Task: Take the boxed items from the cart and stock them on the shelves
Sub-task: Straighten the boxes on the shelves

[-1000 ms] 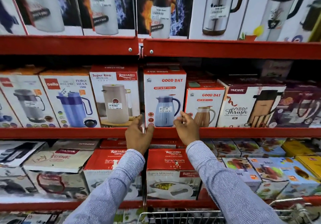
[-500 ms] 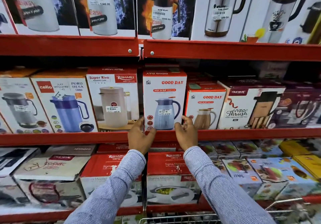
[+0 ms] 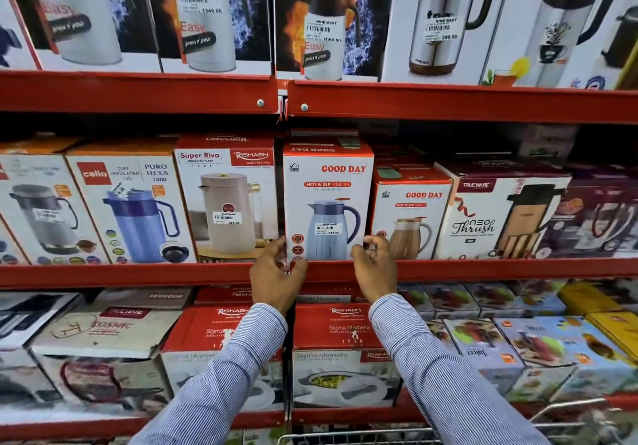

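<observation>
A red and white Good Day box picturing a blue flask stands upright on the middle red shelf, at its front edge. My left hand grips the box's lower left corner, thumb on the front face. My right hand has curled fingers on the lower right corner. Both striped sleeves reach up from the bottom of the view. The wire rim of the cart shows at the bottom edge; its contents are hidden.
The Good Day box sits tight between a Rishabh Super Riva box on its left and a smaller Good Day box on its right. Flask boxes fill the upper shelf. Casserole boxes are stacked on the shelf below.
Both hands stay at the bottom corners of the Good Day box and have sunk slightly toward the shelf lip. The box stands in the same slot.
</observation>
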